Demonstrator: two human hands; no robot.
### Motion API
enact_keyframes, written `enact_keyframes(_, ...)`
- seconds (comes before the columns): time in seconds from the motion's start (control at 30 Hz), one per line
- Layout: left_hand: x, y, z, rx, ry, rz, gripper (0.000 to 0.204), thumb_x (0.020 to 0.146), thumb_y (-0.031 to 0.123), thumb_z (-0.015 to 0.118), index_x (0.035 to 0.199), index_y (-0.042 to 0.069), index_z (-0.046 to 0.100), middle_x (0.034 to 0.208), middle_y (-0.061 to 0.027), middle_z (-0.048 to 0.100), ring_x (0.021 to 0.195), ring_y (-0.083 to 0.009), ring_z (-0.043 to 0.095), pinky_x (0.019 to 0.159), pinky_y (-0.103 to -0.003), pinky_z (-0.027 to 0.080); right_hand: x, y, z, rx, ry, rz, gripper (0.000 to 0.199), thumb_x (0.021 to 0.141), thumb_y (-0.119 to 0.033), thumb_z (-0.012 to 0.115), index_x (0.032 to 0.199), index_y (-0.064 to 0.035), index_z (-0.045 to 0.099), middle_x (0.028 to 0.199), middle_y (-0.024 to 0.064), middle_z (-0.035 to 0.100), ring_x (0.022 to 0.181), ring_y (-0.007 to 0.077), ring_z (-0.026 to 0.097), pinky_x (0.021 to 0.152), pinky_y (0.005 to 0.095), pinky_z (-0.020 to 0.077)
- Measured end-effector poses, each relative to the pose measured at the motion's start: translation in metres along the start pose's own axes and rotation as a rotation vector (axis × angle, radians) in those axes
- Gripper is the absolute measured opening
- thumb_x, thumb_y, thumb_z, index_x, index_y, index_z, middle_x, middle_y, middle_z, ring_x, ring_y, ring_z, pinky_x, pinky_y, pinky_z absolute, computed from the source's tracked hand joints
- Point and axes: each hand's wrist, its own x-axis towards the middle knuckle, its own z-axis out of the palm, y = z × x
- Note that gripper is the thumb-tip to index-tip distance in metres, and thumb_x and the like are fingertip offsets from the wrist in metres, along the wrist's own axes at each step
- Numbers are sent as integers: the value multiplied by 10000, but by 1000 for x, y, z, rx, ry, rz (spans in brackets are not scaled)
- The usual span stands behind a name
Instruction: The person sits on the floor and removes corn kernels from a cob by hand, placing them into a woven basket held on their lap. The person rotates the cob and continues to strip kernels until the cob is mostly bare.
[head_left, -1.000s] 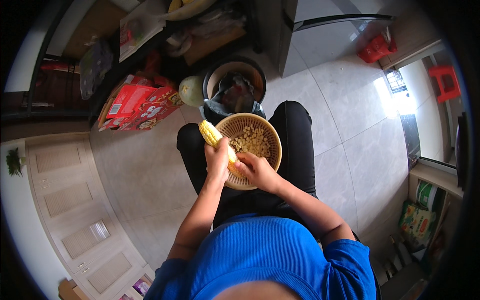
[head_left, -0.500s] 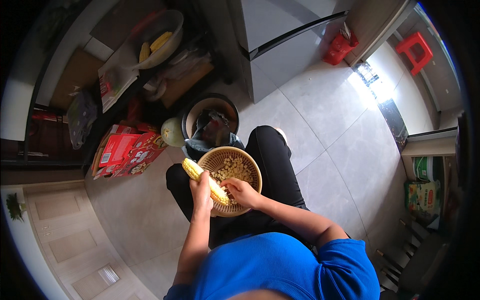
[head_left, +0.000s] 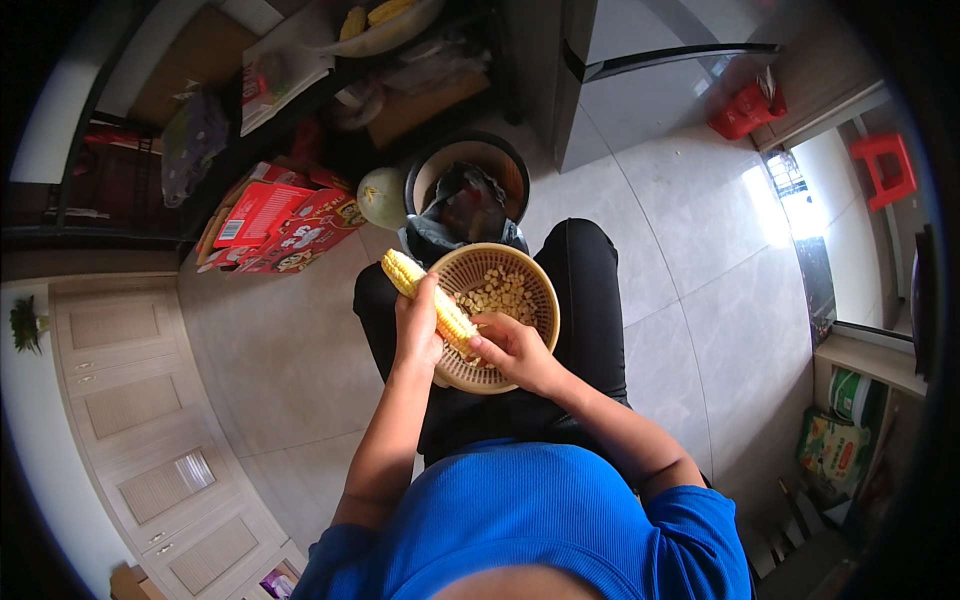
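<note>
Snugly, left fingers (head_left: 427,290) wrap a long, knobbly corncob (head_left: 450,316), right fingers (head_left: 497,324) pinching its lower end.

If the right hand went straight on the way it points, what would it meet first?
The right hand would likely meet the long yellow corn cob near its lower end; they seem to touch there, though depth is unclear.

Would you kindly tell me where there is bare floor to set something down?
Bare floor lies between the right knee and red bag, and between the left knee and pale doors. It is crowded ahead, where bin, pale green melon and basket bunch together; left hand and right hand are on a corn cob.
</note>
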Motion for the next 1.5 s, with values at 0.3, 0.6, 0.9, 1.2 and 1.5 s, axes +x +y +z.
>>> enact_keyframes(0.3,6,-13,5,39,115,90,243,835,183,545,953,-24,496,781,-73,538,654,-151,548,582,-293,477,1,-10,5,-160,161,-73,217,916,-108,444,1012,57,548,736,130,623,617,169,646,560,268,502)
enact_keyframes(0.6,7,-11,-4,-67,123,-2,284,835,220,545,974,-17,471,794,-77,531,682,-167,549,595,-307,481,2,-2,-7,116,45,-28,231,909,-113,469,1106,1,505,1042,71,534,915,125,528,807,243,437)
enact_keyframes(0.9,6,-18,-7,-93,139,-33,322,836,241,547,1008,-23,478,832,-87,535,697,-174,543,606,-319,477,3,-3,-4,-190,115,17,254,908,-159,497,1094,15,506,853,19,583,759,86,547,697,224,462)
enact_keyframes(1.2,4,-8,-3,-108,226,-3,325,828,261,566,982,-14,485,816,-92,537,689,-183,544,606,-326,478,-1,-5,1,172,92,-22,229,912,-167,490,1015,22,568,813,23,581,748,70,541,671,211,460)
enact_keyframes(1.5,7,-12,-7,-126,227,-62,357,830,291,573,978,-20,482,795,-104,543,684,-190,552,602,-329,484,-3,-4,5,325,125,-39,247,890,-147,529,1045,43,559,796,51,601,699,83,566,627,213,469)
